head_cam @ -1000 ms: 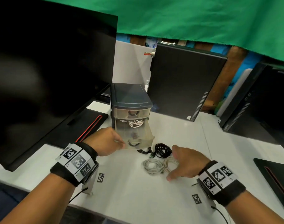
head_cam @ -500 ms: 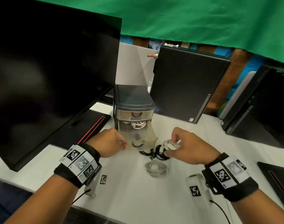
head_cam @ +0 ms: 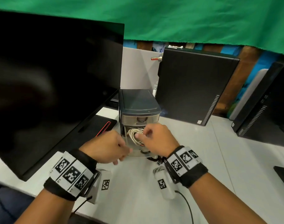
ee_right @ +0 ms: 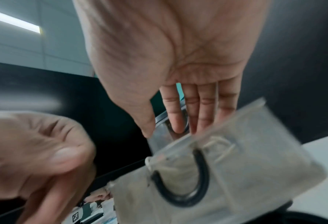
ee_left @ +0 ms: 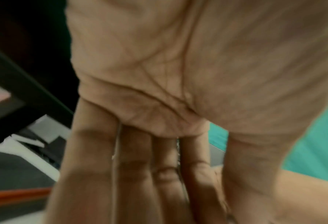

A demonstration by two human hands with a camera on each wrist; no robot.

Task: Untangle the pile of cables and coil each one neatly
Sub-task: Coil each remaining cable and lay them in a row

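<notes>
Coil [head_cam: 134,135] of pale cable sits over the pulled-out drawer [head_cam: 136,153] of the small cabinet [head_cam: 138,102], pinched in the right hand [head_cam: 155,139], whose grip is closed on its loops. Its flat ring faces up and toward the camera, with the drawer's open mouth directly beneath. The left hand [head_cam: 105,147] is at the drawer's near left corner; whether its grip is clamped there I cannot tell. Another coil [head_cam: 157,169] lies on the desk [head_cam: 134,199] under the right wrist.
</notes>
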